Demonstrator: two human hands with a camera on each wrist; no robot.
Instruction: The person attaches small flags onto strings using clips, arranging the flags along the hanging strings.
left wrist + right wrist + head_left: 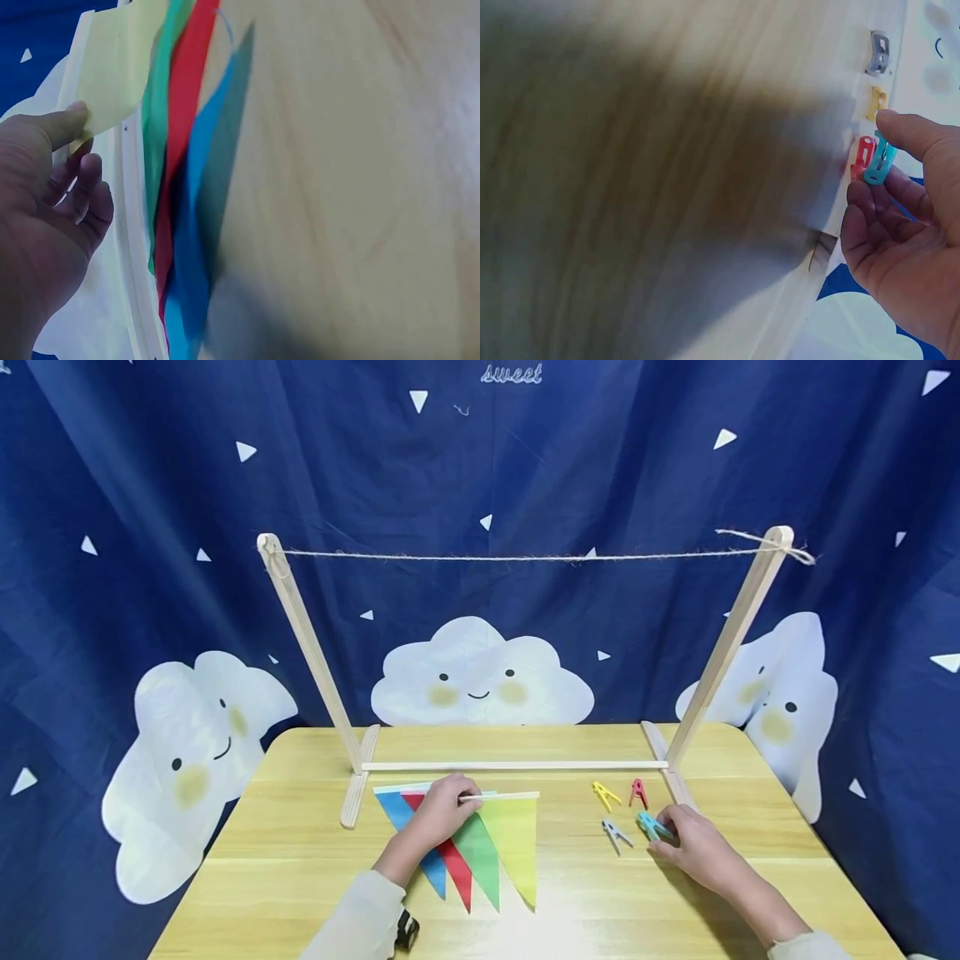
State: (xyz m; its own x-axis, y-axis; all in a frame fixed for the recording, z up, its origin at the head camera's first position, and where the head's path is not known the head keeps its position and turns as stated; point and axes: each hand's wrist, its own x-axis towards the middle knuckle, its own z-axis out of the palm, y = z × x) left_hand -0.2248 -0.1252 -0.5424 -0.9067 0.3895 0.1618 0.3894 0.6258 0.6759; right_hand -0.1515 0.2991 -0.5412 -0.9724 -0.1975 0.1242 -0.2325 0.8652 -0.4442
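Fingers of your left hand point(441, 812) pinch the yellow flag point(514, 835) by its white edge, in front of the wooden stand point(722, 660); your right hand point(699, 852) pinches the turquoise clip point(880, 163) near the stand's right foot. Expect a floppy flag, best held along that edge, and a light, springy clip.

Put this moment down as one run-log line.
left hand: pinches yellow pennant | right hand: pinches teal clothespin | table: gray clothespin, yellow clothespin, red clothespin | string: stretched between posts

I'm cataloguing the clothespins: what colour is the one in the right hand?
Turquoise; that clothespin shows best in the right wrist view.
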